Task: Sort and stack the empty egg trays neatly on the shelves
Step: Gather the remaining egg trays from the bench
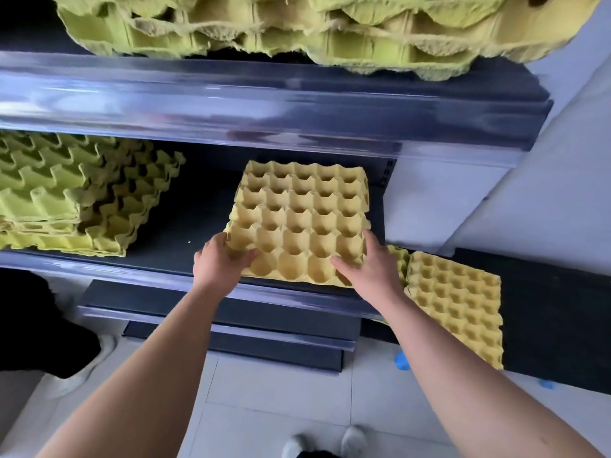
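A yellow-orange egg tray lies cups-up on the middle shelf, its front edge at the shelf lip. My left hand grips its front left corner, thumb over the rim. On the front right corner my right hand is closed, fingers in the cups. Several green-yellow trays are stacked unevenly at the left of the same shelf. More green trays sit on the shelf above and overhang its edge.
Another yellow-orange tray pile leans low at the right against a black panel. Lower shelves jut out below my arms. A pale wall stands at the right. The tiled floor holds blue scraps; a dark shape sits left.
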`<state>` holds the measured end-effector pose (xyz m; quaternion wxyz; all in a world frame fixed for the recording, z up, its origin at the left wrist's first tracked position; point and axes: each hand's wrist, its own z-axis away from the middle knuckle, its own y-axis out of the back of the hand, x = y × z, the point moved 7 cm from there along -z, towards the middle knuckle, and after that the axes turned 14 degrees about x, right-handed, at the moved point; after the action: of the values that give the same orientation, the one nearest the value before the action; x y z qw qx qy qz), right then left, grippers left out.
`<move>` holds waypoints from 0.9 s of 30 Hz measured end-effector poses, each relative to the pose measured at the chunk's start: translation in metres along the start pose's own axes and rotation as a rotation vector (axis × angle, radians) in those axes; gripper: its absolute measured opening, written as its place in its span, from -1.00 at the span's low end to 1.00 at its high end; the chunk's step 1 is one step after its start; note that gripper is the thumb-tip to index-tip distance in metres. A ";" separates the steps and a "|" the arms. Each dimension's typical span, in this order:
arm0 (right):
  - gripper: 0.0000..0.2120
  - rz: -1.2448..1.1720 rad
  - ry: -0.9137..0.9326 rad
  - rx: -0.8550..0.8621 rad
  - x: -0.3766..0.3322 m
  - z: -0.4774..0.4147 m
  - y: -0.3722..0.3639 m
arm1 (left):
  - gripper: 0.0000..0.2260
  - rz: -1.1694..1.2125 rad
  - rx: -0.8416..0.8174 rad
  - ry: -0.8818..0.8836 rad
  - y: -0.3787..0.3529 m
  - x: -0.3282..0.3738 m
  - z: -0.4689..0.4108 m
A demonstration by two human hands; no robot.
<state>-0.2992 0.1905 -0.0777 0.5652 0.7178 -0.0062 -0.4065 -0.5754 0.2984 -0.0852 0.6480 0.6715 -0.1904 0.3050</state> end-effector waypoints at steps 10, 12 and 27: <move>-0.33 -0.002 0.040 0.010 -0.005 0.008 -0.007 | -0.53 -0.095 -0.010 -0.106 -0.008 -0.005 0.004; -0.41 -0.027 0.071 0.048 -0.005 0.015 0.003 | -0.48 -0.167 0.051 -0.214 -0.005 0.009 0.016; -0.62 0.060 -0.030 0.250 0.173 0.042 0.122 | -0.64 -0.123 -0.185 -0.789 -0.144 0.175 0.196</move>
<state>-0.1528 0.0314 -0.0794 0.4830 0.7760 -0.0866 -0.3963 -0.3202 0.1424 -0.0742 0.6001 0.6859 -0.4103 -0.0337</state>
